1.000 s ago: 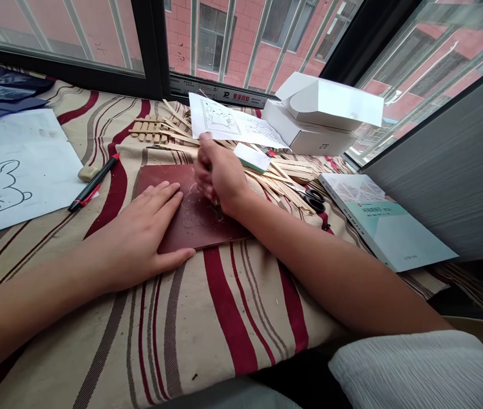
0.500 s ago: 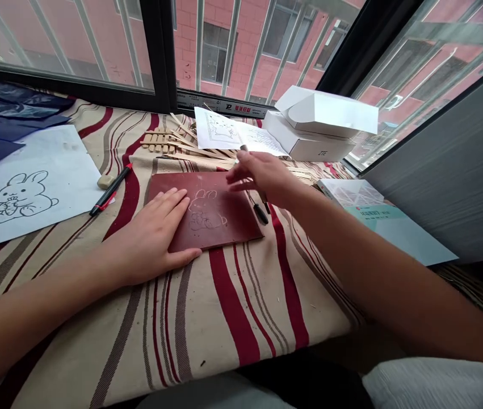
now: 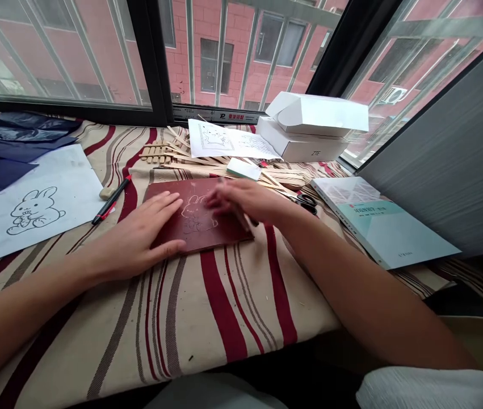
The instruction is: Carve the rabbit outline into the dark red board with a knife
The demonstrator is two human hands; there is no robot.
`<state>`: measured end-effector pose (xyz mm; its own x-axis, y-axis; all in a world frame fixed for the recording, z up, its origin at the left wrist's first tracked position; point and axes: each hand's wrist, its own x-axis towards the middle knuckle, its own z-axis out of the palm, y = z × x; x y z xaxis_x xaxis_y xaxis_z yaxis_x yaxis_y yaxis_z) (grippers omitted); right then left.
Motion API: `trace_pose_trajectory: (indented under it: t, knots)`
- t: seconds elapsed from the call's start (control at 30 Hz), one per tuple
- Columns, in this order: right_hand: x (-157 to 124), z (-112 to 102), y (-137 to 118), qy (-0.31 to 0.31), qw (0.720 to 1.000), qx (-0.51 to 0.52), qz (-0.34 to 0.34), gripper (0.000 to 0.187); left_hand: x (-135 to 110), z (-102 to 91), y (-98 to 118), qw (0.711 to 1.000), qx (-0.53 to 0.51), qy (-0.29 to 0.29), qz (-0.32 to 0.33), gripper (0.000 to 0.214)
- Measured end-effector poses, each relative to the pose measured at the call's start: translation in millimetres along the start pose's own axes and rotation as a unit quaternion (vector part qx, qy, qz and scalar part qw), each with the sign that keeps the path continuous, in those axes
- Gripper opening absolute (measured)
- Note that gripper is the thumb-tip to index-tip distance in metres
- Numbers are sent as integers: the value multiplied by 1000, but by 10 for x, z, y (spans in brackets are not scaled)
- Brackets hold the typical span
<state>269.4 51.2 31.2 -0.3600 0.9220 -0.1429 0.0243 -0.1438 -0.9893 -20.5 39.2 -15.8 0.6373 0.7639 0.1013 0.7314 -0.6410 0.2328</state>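
Observation:
A reddish-brown board (image 3: pixel 168 238) lies on the striped cloth, with a pale rabbit outline (image 3: pixel 198 213) on its face. My left hand (image 3: pixel 139 233) rests flat on the board's left part, fingers stretched out. Over the right half is my right hand (image 3: pixel 245 199), its fingers smeared by motion and partly covering the outline. A slim, brownish wooden-handled tool (image 3: pixel 241 215) slants through this hand; its working tip is too blurred to make out. A dark handle end (image 3: pixel 253 221) shows at the board's right edge, mostly behind the hand.
On the left are a paper with a rabbit drawing (image 3: pixel 37 210), a black-and-red pen (image 3: pixel 112 200) and an eraser (image 3: pixel 106 193). Wooden strips (image 3: pixel 173 156), a white-and-green block (image 3: pixel 243 168), scissors (image 3: pixel 307 201), white boxes (image 3: pixel 313 125) and a book (image 3: pixel 381 221) lie behind and right.
My right hand, with the slim tool, has moved left and down over the board. The left hand stays flat on it. The view has shifted slightly, uncovering the white-and-green block and scissors.

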Motion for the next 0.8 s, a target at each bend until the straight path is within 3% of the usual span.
trace_pose_trajectory:
  t: [0.03,0.07,0.1,0.2,0.23,0.27,0.33,0.4,0.57,0.7,0.8]
  knots:
    - [2,-12,5,69,997,4,-33,29,20,-19,-68,1000,2,21,-7,104]
    - [-3,-21,1,94,994,17,-51,32,47,-40,-138,999,1,32,-23,101]
    - [-17,-25,-9,60,997,31,-37,37,78,-63,-205,998,-1,36,-47,100]
    - [-75,9,-52,-148,984,13,103,44,178,-119,-360,993,4,29,-114,105]
    - [-83,29,-62,-155,980,-11,127,41,207,-129,-391,991,3,26,-128,101]
    - [-80,46,-70,-106,986,-34,120,38,232,-134,-414,990,2,23,-139,98]
    - [-47,62,-77,49,995,-70,45,37,269,-128,-445,989,-4,21,-145,93]
    - [-9,48,-81,112,991,-78,-7,37,292,-105,-470,991,-5,24,-133,95]
    - [-6,-24,-76,35,987,-93,-127,45,323,-42,-539,995,8,31,-94,95]
    - [-15,-84,-37,53,958,-90,-268,61,332,-34,-570,996,-4,9,-84,98]
    - [-17,-133,7,40,956,-92,-276,64,325,-35,-571,997,-4,4,-79,99]
